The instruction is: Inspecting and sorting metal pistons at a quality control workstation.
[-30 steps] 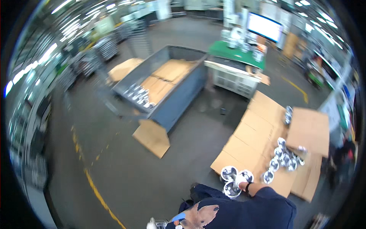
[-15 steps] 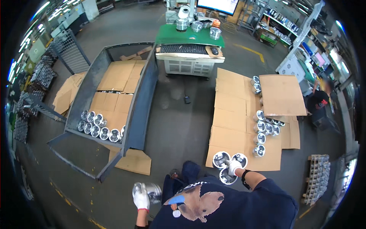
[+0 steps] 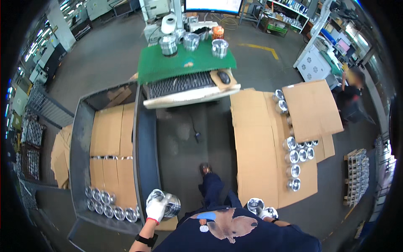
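My left hand (image 3: 157, 208), in a white glove, grips silvery metal pistons (image 3: 173, 206) beside the near end of the grey metal bin. At least two seem to be in it, though the glove covers part of them. Low at the right of my body, my right hand (image 3: 268, 214) is closed on further pistons (image 3: 255, 205); my shirt hides much of that hand. Inside the bin (image 3: 147, 168), several pistons (image 3: 119, 213) stand in rows at the near end beside cardboard sheets (image 3: 111, 134). More pistons (image 3: 293, 171) stand on the cardboard (image 3: 256, 155) at the right.
Ahead is a small workstation with a green mat (image 3: 184, 63), keyboard (image 3: 180, 85), mouse (image 3: 223, 77), monitor (image 3: 214, 5) and several pistons. A cardboard sheet (image 3: 312, 110) covers part of the right stack. A person (image 3: 351, 90) sits far right. A stacked pallet (image 3: 357, 176) stands nearer.
I have stepped forward, so the workstation and bin appear closer. My left hand has come up beside the bin with its pistons. The right hand has dropped back partly behind my shirt.
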`<state>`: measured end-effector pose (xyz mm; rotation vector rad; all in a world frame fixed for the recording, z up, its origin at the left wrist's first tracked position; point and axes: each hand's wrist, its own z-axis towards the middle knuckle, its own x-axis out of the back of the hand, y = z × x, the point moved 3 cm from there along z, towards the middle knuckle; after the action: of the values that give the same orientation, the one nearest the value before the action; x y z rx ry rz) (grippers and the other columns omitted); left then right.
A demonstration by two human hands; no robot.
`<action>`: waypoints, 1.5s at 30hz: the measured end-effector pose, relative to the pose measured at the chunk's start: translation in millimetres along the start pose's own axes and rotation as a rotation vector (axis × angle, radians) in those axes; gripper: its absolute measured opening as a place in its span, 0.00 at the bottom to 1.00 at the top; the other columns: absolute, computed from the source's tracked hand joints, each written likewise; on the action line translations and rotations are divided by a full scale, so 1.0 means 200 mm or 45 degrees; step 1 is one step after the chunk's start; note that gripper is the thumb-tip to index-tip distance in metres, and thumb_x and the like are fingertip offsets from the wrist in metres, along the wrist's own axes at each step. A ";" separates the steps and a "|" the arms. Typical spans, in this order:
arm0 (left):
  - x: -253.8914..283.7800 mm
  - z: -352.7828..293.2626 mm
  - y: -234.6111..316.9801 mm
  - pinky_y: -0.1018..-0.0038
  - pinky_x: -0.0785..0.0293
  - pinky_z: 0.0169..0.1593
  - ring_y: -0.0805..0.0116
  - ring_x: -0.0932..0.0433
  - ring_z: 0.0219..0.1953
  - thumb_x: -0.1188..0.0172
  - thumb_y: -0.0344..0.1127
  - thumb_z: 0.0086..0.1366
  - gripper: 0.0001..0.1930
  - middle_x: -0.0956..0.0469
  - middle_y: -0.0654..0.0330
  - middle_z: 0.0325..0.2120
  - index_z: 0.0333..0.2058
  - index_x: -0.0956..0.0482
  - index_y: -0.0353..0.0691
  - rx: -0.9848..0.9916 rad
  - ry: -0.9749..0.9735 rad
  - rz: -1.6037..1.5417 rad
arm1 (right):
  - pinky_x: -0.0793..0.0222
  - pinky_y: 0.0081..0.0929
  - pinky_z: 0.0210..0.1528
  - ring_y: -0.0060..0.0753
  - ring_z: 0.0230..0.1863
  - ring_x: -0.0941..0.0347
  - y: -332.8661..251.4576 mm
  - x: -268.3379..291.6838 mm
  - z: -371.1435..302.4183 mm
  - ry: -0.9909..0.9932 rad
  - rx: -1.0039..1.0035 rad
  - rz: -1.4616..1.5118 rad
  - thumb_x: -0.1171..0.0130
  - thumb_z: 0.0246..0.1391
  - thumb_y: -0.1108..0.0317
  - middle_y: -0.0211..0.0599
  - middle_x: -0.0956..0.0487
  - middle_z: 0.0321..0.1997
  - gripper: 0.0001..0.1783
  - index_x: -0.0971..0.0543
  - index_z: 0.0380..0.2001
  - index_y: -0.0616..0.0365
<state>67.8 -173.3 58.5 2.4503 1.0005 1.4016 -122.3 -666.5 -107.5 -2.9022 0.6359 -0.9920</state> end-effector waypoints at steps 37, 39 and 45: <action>0.91 2.82 2.00 0.64 0.30 0.42 0.61 0.20 0.33 0.43 0.38 0.54 0.11 0.20 0.56 0.27 0.35 0.21 0.41 -1.276 0.078 0.736 | 0.27 0.45 0.44 0.61 0.40 0.25 -2.66 3.48 1.73 0.705 0.582 -0.109 0.32 0.37 0.60 0.63 0.25 0.44 0.35 0.26 0.54 0.45; 0.87 2.88 2.02 0.64 0.32 0.43 0.60 0.20 0.33 0.46 0.39 0.57 0.11 0.20 0.56 0.27 0.34 0.21 0.41 -1.190 0.132 0.720 | 0.30 0.47 0.49 0.61 0.47 0.27 -2.65 3.45 1.72 0.812 0.496 -0.133 0.29 0.35 0.56 0.58 0.31 0.55 0.39 0.27 0.56 0.40; 0.85 2.86 2.04 0.63 0.32 0.46 0.60 0.22 0.35 0.42 0.38 0.54 0.12 0.20 0.56 0.29 0.37 0.22 0.43 -1.222 0.141 0.764 | 0.38 0.49 0.57 0.54 0.55 0.34 -2.60 3.30 1.61 1.178 0.491 -0.240 0.31 0.29 0.66 0.48 0.31 0.56 0.42 0.27 0.56 0.41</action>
<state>784.3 -273.6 38.4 1.9398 -0.4266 1.6292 733.9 -478.1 91.8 -2.0800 0.1125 -2.1981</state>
